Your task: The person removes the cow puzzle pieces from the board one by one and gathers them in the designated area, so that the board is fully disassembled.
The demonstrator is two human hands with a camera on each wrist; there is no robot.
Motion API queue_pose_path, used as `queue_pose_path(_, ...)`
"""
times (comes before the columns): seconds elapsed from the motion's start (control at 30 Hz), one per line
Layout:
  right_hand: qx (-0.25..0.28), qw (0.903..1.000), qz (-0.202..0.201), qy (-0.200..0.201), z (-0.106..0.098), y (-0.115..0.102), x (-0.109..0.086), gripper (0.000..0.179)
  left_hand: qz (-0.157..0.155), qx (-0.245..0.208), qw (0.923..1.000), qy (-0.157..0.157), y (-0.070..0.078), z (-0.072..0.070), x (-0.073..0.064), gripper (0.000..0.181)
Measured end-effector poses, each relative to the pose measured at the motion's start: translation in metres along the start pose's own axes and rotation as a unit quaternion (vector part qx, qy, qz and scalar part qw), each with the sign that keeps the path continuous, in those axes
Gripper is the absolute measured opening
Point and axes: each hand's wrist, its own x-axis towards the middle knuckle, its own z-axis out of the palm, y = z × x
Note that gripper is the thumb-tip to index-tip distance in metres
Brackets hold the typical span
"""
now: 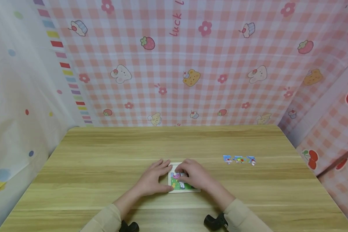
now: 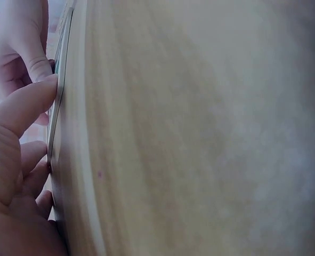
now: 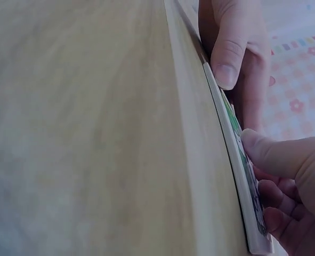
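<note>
A small picture puzzle board (image 1: 185, 190) with a pale frame lies near the front middle of the table, showing a white animal with a pink muzzle on green. My left hand (image 1: 152, 182) rests along its left side, fingers extended and thumb on the lower left corner. Over the upper part of the board my right hand (image 1: 195, 174) curls its thumb and fingers about a puzzle piece (image 1: 177, 176) with the pink muzzle. In the right wrist view the right thumb (image 3: 269, 154) touches the board's face. Whether the piece is raised cannot be seen; the hand covers the board's right part.
Three loose puzzle pieces (image 1: 239, 159), mostly blue, lie in a row to the right of the board. A wooden table (image 1: 104, 154) carries everything. A pink checked cloth (image 1: 174, 64) hangs behind it, with more cloth at both sides.
</note>
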Motion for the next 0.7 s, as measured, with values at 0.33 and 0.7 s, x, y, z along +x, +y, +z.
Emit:
queue_pose_path(0.33,-0.025,0.9994,0.024,0.001,0.001,-0.009,0.001,0.02,0.001,-0.004,1.0,0.0,0.0,-0.001,-0.001,0.082)
queue_pose_path(0.7,-0.021,0.9984,0.053,0.001,0.003,-0.017,0.001,0.02,0.005,-0.004,1.0,0.004,-0.002,0.001,0.0,0.082)
